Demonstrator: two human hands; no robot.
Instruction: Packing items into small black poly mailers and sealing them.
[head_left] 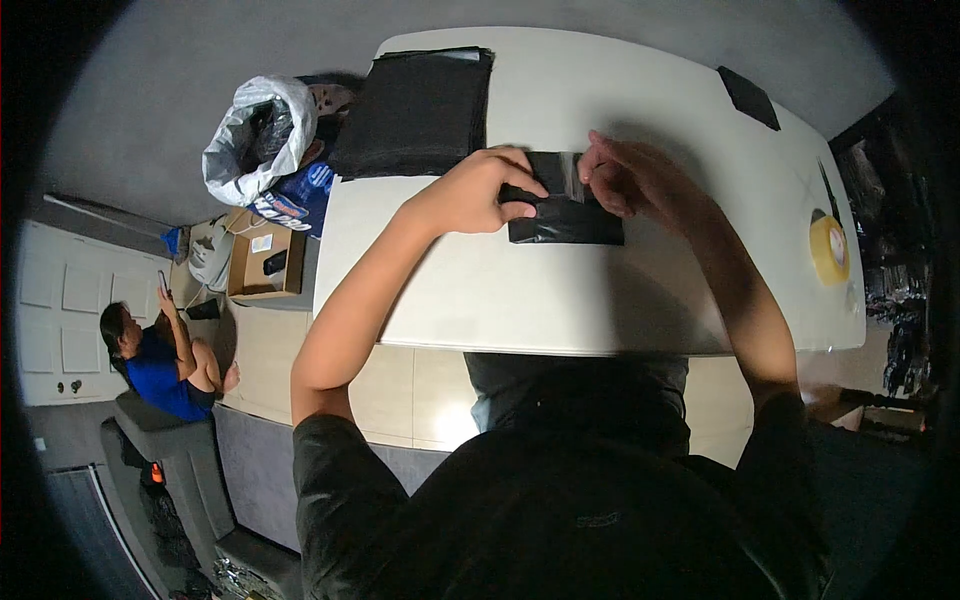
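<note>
A folded black packet (566,224), shiny along its near part, lies on the white table. My left hand (488,188) grips its left side, with thumb and bent fingers pressing on it. A clear strip, looking like tape (574,178), crosses the packet's far part. My right hand (637,186) is at the packet's right side, fingers curled close to the strip; whether they pinch its end is hidden. Beyond my left hand lies a stack of flat black sheets (415,115).
The white table (450,300) also bears a roll of clear yellowish tape (829,247) and a flat black piece (748,98). Left of it are a white-lined bag (262,135) and a cardboard box (265,262). A person (160,350) sits far left.
</note>
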